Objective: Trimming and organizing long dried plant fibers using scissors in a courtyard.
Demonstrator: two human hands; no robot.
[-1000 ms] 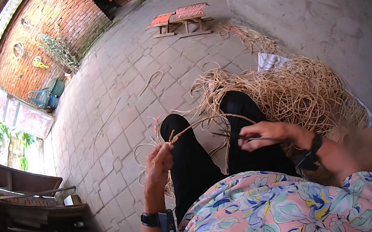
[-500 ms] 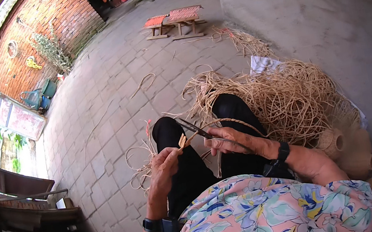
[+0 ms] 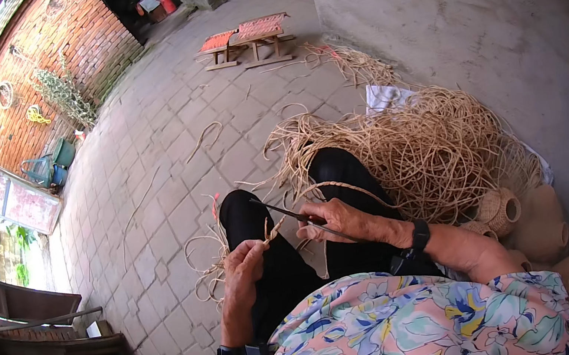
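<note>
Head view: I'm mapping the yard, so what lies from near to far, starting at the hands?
left hand → right hand → pile of straw strands → white cloth → low wooden stools

Right hand moved in from the right thigh toward the left hand; the two went from well apart to near each other over the lap. A thin dark tool came into view in the right hand, tip pointing up-left. Braided straw strand between the hands got shorter, its arc tighter. Left hand dropped slightly, closer to the body.
</note>
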